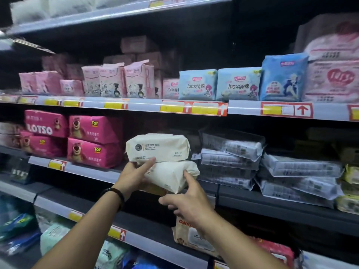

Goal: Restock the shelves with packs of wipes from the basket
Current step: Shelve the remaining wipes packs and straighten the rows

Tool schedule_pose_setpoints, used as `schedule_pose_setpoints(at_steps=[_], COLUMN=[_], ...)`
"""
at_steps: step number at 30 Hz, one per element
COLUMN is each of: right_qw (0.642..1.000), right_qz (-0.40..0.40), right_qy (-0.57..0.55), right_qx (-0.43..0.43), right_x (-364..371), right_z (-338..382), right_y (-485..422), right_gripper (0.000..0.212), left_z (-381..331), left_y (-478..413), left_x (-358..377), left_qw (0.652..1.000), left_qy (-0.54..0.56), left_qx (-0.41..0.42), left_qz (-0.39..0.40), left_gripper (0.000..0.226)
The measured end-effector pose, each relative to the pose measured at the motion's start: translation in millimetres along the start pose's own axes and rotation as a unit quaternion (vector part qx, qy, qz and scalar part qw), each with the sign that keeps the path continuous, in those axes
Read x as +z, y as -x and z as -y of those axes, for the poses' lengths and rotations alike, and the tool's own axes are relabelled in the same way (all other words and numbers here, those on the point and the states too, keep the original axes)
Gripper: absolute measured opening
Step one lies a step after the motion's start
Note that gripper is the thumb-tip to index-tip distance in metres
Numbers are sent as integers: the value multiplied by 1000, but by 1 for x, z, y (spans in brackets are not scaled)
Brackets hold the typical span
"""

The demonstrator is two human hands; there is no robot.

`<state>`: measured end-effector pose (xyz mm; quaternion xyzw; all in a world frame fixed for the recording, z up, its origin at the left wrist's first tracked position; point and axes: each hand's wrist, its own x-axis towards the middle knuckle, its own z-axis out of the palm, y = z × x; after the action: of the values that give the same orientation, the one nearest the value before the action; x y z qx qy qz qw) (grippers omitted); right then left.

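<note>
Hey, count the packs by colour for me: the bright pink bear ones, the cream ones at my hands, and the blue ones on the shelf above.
bright pink bear packs: 4
cream wipes packs: 2
blue packs: 3
Total: 9

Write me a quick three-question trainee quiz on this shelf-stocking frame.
1. True or false: the right hand grips the upper cream pack.
2. What lies just left of the cream packs on the same shelf? A) pink Lotso packs B) blue bottles C) tins
3. Which pack does the right hand's forefinger touch?
Key: 1 false; 2 A; 3 the lower cream pack.
</note>
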<state>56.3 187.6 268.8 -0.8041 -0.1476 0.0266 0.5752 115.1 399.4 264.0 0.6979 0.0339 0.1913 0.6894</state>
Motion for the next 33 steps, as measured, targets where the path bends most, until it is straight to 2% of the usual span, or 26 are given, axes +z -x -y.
schedule_pose_setpoints(at_steps=[2,5,11,15,19,21,24,26,30,33], right_qw=[1000,999,997,997,997,997,996,996,998,998], right_qz=[28,47,74,72,63,63,76,82,53,-13], right_qy=[-11,-21,-23,-21,-40,-28,-20,-21,0,60], right_qx=[0,5,24,31,29,30,36,40,41,27], right_x=[2,4,-6,-14,-21,-24,-28,-30,-34,-37], right_z=[6,12,14,7,0,-2,-3,-2,2,5], right_y=[-4,-14,-37,-42,-39,-37,-37,-38,-33,-34], right_gripper=[131,104,87,92,87,96,107,98,64,63], left_z=[3,6,15,21,22,22,22,20,9,-4], left_y=[-4,-4,-7,-5,0,0,1,2,4,4], left_x=[-7,-18,-5,5,14,17,21,21,13,0], left_qw=[999,999,998,995,994,994,992,992,996,996], left_qy=[0,-8,-26,-50,-67,-77,-86,-92,-73,18], left_qx=[17,23,41,49,49,43,47,45,4,-3], left_qz=[-41,-40,-50,-73,-67,-71,-74,-71,-47,-92], left_gripper=[38,35,42,49,60,69,66,63,54,68])
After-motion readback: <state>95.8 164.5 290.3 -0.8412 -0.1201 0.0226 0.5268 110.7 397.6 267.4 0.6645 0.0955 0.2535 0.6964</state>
